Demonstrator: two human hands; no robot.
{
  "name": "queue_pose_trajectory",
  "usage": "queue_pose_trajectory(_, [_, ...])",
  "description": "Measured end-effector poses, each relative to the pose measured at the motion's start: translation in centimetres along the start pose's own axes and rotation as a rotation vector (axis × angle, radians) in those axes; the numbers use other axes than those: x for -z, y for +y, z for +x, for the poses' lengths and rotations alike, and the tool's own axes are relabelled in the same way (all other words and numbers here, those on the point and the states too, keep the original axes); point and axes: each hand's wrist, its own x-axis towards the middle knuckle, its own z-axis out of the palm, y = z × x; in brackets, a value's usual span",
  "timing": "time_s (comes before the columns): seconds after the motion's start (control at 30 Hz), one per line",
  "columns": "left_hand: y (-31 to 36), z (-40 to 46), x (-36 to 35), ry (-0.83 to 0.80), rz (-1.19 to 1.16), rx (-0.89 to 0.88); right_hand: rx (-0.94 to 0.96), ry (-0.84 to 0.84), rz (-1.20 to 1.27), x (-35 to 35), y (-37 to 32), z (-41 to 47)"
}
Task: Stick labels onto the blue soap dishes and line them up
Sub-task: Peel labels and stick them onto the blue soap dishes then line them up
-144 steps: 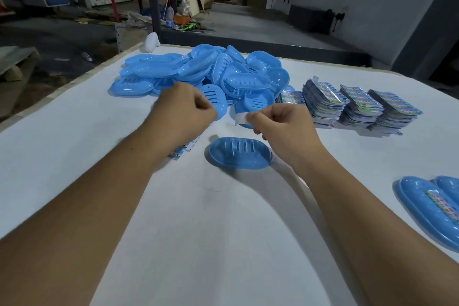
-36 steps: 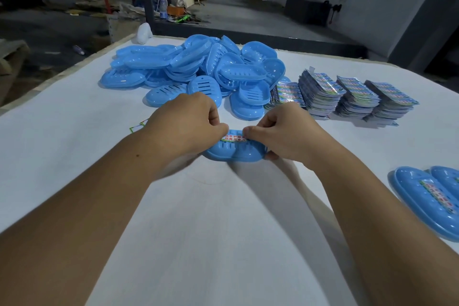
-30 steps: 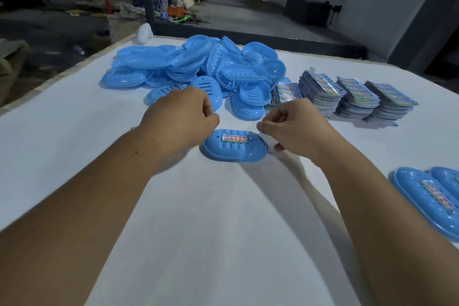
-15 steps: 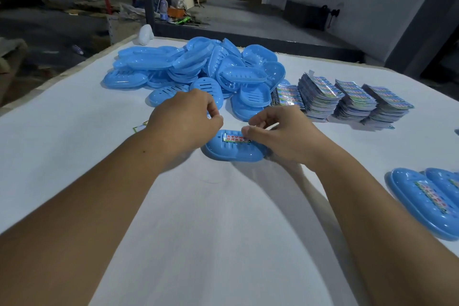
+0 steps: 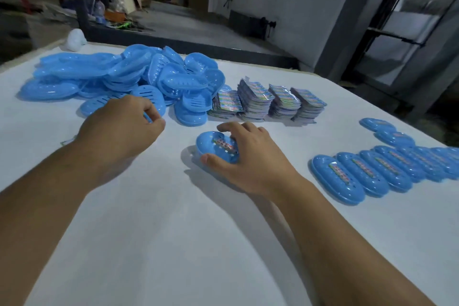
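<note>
Right hand (image 5: 248,156) grips labelled soap dish (image 5: 218,147) on worktop (image 5: 173,231), in front of label stacks (image 5: 268,102). Left hand (image 5: 124,126) curled, contents unclear. Labelled row (image 5: 387,169) right of stacks; unlabelled pile (image 5: 119,82) left (most remains).

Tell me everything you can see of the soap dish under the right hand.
The soap dish is a glossy blue oval that looks like plastic, with slots in its floor. A colourful label lies stuck along its middle. It sits open side up on the white table, apart from the pile. The right hand holds it, thumb at the near rim, fingers over the far rim.
</note>
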Motion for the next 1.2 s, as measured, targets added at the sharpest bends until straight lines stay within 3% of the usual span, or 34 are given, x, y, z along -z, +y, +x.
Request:
queue_pose_trajectory(0.3, [-4.5, 2.1, -4.7, 0.084, -0.148, -0.058, -0.257, 0.113, -0.306, 3.2, 5.2, -6.6])
queue_pose_trajectory(0.57, [-12.2, 7.2, -9.0, 0.126, -0.229, -0.107, -0.31, 0.19, -0.307, 3.3, 7.3, -8.7])
queue_pose_trajectory(1.03, [-8.3, 4.8, -7.4, 0.023, -0.218, -0.127, -0.45, 0.233, -0.182, 5.5, 12.3, -7.9])
queue_pose_trajectory(1.2, [-4.5, 2.4, -4.8, 0.041, -0.196, -0.154, -0.415, 0.233, -0.157, 5.7, 12.1, -6.9])
